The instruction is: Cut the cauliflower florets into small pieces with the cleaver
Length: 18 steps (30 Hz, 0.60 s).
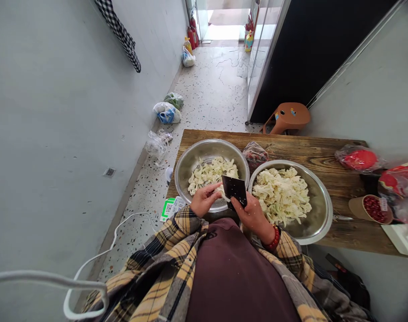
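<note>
My right hand (pixel 252 217) is closed around a cleaver (pixel 235 190) with a dark, broad blade flecked with white crumbs. Close by on the left, my left hand (pixel 204 199) pinches a piece of cauliflower (pixel 221 191) against the blade's edge. Both hands are over the near rim of the left steel bowl (pixel 181 172), where cut cauliflower florets (pixel 213 172) lie. A second steel bowl (pixel 319 219), to the right, holds a larger heap of cauliflower (pixel 280 194). The cleaver's handle is hidden in my right hand.
Behind the bowls, a bag of dark red food (pixel 255 154) lies on the wooden table (pixel 324 156). At the right are a red bagged item (pixel 359 158) and a paper cup of red pieces (pixel 374 209). A brown stool (pixel 287 117) stands beyond; plastic bags (pixel 166 112) line the left wall.
</note>
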Each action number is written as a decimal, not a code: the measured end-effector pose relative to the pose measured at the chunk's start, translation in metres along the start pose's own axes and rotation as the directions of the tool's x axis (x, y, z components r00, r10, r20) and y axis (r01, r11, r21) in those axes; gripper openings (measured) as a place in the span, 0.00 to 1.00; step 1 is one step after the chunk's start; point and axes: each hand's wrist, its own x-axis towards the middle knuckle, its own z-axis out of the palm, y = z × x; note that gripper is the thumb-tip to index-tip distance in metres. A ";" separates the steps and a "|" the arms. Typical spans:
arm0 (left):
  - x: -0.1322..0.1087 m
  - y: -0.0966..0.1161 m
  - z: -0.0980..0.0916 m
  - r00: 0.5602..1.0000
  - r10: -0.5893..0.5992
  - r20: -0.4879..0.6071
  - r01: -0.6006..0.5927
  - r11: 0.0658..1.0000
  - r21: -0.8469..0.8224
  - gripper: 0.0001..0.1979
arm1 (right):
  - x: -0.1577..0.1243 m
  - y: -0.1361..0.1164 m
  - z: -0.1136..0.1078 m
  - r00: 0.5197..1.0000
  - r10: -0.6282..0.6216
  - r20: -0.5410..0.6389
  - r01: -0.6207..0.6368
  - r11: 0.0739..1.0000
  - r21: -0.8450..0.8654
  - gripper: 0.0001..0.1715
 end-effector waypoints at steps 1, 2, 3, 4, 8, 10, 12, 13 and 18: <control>0.000 -0.001 0.003 1.000 -0.030 0.003 0.030 0.998 -0.046 0.27 | 0.000 0.000 0.001 1.000 0.010 -0.011 -0.010 1.000 -0.004 0.13; 0.000 -0.001 0.005 0.998 -0.060 0.006 0.060 0.994 -0.086 0.28 | 0.001 -0.001 0.001 1.000 0.019 -0.023 -0.020 1.000 -0.010 0.13; 0.000 -0.002 0.007 0.996 -0.085 0.004 0.085 0.990 -0.115 0.28 | 0.001 -0.001 0.001 0.999 0.023 -0.031 -0.023 1.000 -0.019 0.14; -0.001 -0.002 0.009 0.995 -0.102 -0.004 0.100 0.986 -0.132 0.28 | 0.001 -0.002 0.001 0.999 0.019 -0.035 -0.020 0.999 -0.032 0.14; -0.003 -0.004 0.012 0.992 -0.110 -0.068 0.100 0.987 -0.127 0.28 | 0.000 -0.004 -0.001 0.999 -0.030 -0.014 0.029 0.997 -0.074 0.14; -0.003 -0.005 0.013 0.992 -0.096 -0.081 0.087 0.990 -0.113 0.28 | -0.001 -0.004 -0.002 0.999 -0.044 0.013 0.045 0.996 -0.074 0.14; -0.004 -0.006 0.013 0.994 -0.079 -0.076 0.072 0.994 -0.086 0.27 | -0.001 -0.003 -0.003 0.998 -0.049 0.025 0.051 0.995 -0.081 0.13; -0.004 -0.006 0.013 0.995 -0.070 -0.074 0.065 0.996 -0.069 0.27 | 0.000 -0.003 -0.002 0.998 -0.052 0.024 0.054 0.994 -0.090 0.12; -0.005 -0.008 0.013 0.995 -0.020 -0.095 0.022 0.999 0.027 0.24 | -0.001 0.000 0.003 0.998 -0.060 0.004 0.060 0.981 -0.182 0.11</control>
